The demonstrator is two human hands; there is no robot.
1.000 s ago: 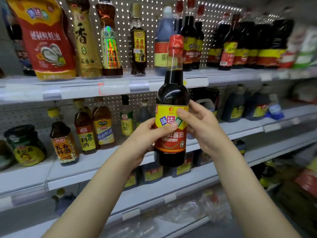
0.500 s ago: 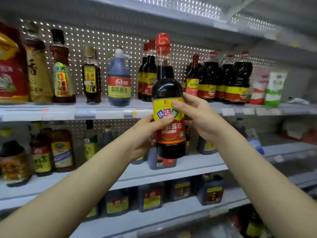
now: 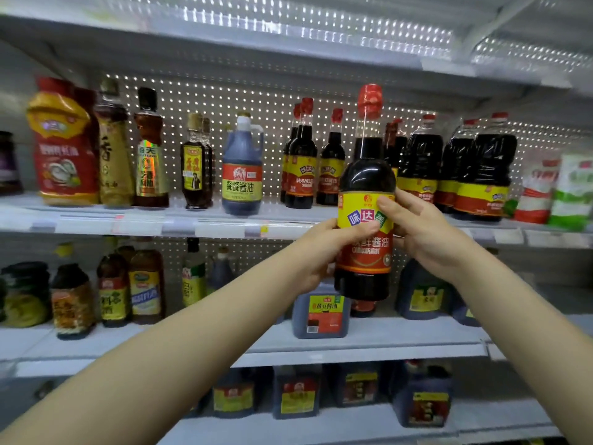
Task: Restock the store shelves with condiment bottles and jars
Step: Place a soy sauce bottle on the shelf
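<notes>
You hold the soy sauce bottle [image 3: 366, 175] upright in the air, just right of the matching red-capped bottles [image 3: 301, 165] and nearer to you than they are. Its base hangs lower than theirs. Your left hand [image 3: 324, 248] wraps the label from the side, thumb across the front. Your right hand [image 3: 423, 232] clasps the other side, fingers curled round the back.

The main risk, as I judge it, is the shelf lip [image 3: 224, 228] that the matching bottles stand behind. If you push forward at this height, the base could catch it and the bottle could tip. The slot to the right of the matching bottles also looks tight, so your knuckles may knock them or the large jugs [image 3: 420, 165] beyond.

That slot is mostly hidden behind your bottle. A red cap shows there, but I cannot tell how full it is. The price tags are blurred.
</notes>
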